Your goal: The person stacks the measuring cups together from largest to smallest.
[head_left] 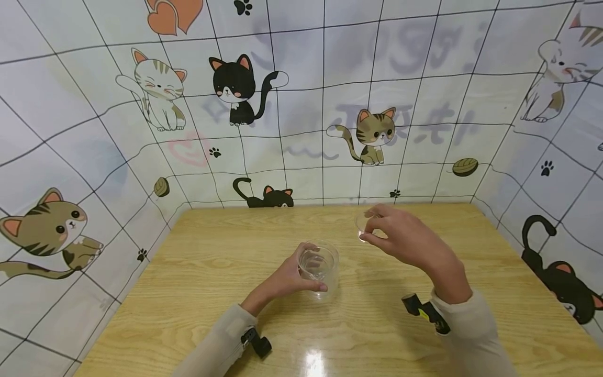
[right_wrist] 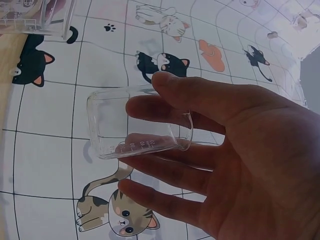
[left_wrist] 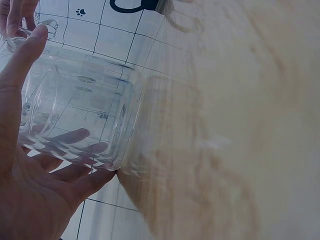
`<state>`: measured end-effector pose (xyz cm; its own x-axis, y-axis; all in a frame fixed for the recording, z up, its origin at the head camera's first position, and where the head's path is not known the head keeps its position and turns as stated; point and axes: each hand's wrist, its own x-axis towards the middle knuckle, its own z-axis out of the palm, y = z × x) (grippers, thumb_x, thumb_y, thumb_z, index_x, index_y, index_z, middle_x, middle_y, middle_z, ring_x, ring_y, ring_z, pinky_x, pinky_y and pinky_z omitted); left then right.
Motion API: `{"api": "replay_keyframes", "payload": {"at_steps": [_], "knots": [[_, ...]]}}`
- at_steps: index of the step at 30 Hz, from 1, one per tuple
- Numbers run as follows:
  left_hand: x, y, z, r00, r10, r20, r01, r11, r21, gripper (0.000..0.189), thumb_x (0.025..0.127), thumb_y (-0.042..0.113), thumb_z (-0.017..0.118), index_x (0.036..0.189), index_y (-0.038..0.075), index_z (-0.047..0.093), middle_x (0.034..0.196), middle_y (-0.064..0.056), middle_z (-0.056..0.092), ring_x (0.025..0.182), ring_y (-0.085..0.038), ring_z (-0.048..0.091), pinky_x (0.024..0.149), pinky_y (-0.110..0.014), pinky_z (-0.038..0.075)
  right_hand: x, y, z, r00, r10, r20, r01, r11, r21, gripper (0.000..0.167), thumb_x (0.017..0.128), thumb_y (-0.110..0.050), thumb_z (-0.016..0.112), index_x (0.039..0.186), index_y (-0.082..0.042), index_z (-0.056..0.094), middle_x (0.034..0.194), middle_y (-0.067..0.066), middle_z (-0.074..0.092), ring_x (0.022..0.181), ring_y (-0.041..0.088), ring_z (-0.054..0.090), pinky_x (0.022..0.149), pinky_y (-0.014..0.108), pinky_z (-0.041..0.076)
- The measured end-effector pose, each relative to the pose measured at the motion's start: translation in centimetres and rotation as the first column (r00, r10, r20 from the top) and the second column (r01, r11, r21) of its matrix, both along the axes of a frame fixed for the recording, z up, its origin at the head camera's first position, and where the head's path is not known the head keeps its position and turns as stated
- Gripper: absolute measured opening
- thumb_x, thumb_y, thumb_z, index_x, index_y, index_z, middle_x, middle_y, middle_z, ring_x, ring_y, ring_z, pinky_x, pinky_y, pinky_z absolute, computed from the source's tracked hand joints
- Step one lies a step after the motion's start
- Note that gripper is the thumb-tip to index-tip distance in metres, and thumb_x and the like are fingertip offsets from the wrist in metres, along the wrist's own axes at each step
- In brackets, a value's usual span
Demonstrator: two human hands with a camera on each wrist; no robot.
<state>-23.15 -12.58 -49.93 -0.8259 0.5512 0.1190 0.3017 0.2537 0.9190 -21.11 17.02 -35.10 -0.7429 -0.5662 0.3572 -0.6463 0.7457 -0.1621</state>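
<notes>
A clear plastic cup stands upright near the middle of the table, and my left hand grips it round the side, thumb in front. In the left wrist view this cup has printed graduation marks, and another clear rounded shape shows inside it. To the right and farther back, my right hand holds a smaller clear measuring cup between thumb and fingers, above the tabletop. Small scale marks line that cup's wall in the right wrist view, and it looks to have nothing inside.
The wood-grain table lies under both hands. Around its back and sides rises a white gridded sheet printed with cats and paw marks. A small dark camera is strapped at each wrist.
</notes>
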Motion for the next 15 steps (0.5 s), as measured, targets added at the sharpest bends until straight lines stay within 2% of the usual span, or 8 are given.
{"api": "replay_keyframes", "payload": {"at_steps": [15], "knots": [[0.06, 0.04, 0.15, 1.0, -0.004, 0.028, 0.004, 1.0, 0.005, 0.096, 0.08, 0.025, 0.091, 0.153, 0.009, 0.031, 0.147, -0.01, 0.058, 0.135, -0.031, 0.06, 0.105, -0.037, 0.054, 0.13, -0.5, -0.24, 1.0, 0.019, -0.022, -0.019, 1.0, 0.002, 0.012, 0.095, -0.024, 0.076, 0.086, -0.017, 0.076, 0.124, 0.013, 0.069, 0.1, 0.028, 0.072, 0.082, 0.045, 0.059]]}}
